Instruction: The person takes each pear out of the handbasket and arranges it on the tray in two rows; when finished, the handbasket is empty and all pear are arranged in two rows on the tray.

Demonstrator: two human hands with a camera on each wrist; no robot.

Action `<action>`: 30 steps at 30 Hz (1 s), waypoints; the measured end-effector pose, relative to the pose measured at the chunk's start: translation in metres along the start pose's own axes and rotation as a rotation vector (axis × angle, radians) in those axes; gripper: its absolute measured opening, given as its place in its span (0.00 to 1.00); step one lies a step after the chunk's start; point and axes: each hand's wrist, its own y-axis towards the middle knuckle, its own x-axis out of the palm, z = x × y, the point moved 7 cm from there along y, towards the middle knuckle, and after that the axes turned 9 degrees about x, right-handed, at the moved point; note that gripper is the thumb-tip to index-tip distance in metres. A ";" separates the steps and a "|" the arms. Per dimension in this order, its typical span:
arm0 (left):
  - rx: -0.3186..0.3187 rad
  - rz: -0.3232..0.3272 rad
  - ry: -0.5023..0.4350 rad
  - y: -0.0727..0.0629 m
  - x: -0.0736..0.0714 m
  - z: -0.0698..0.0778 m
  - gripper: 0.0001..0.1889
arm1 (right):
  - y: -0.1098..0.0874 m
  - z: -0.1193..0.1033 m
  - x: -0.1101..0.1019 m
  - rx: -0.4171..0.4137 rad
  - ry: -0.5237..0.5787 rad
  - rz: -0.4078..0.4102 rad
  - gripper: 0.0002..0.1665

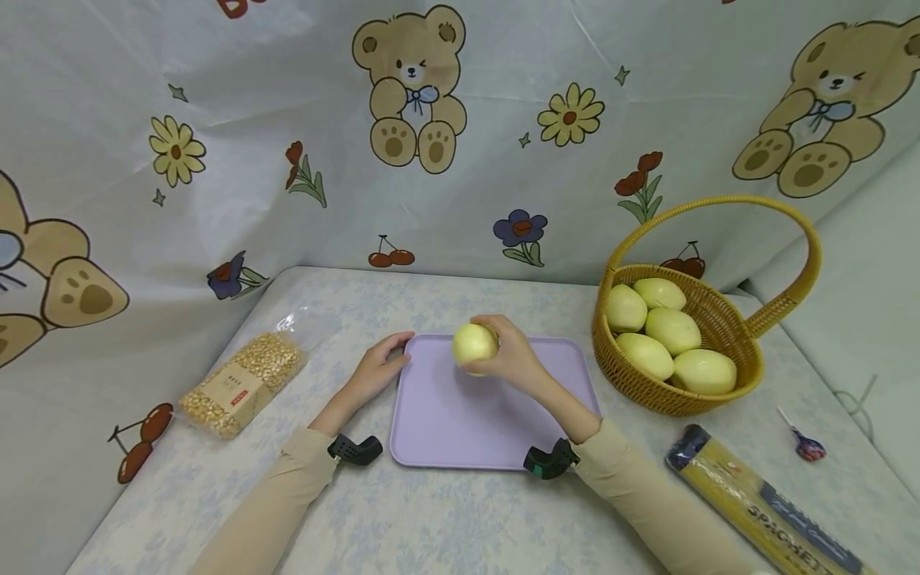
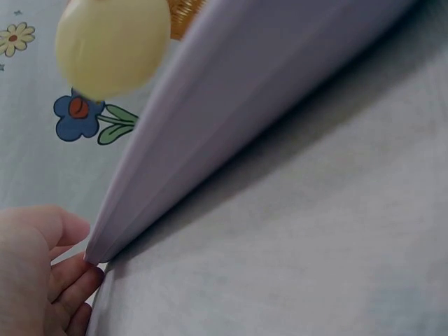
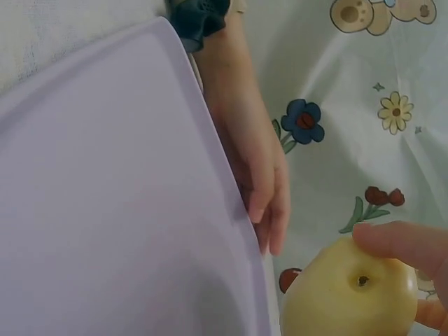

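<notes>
Over the middle of a lilac tray [image 1: 460,431], my right hand [image 1: 513,357] grips a pale yellow pear [image 1: 474,343] between thumb and fingers. In the right wrist view the pear's [image 3: 350,294] small dark end pit faces the camera. My left hand [image 1: 378,369] lies at the tray's far left corner, its fingers loosely extended along the rim. In the left wrist view, the fingertips of the left hand [image 2: 52,273] touch the tray's edge [image 2: 150,168], with the thumb held apart from it.
A yellow woven basket [image 1: 628,391] with a tall handle holds several pale yellow pears [image 1: 672,330] right of the tray. A spaghetti packet [image 1: 762,499] and a lollipop [image 1: 808,447] lie nearer right. Left is a bag of corn kernels [image 1: 247,379]. A bear-print curtain [image 1: 467,224] hangs behind.
</notes>
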 end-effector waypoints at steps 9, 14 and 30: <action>0.012 -0.003 -0.010 0.001 0.002 0.001 0.24 | 0.011 0.000 0.033 0.020 -0.008 0.007 0.40; -0.001 -0.006 -0.019 0.000 0.003 -0.001 0.23 | 0.015 0.004 0.039 0.032 0.010 0.031 0.40; -0.007 -0.013 0.001 0.001 0.001 -0.001 0.24 | 0.019 0.010 0.043 0.058 0.002 -0.052 0.42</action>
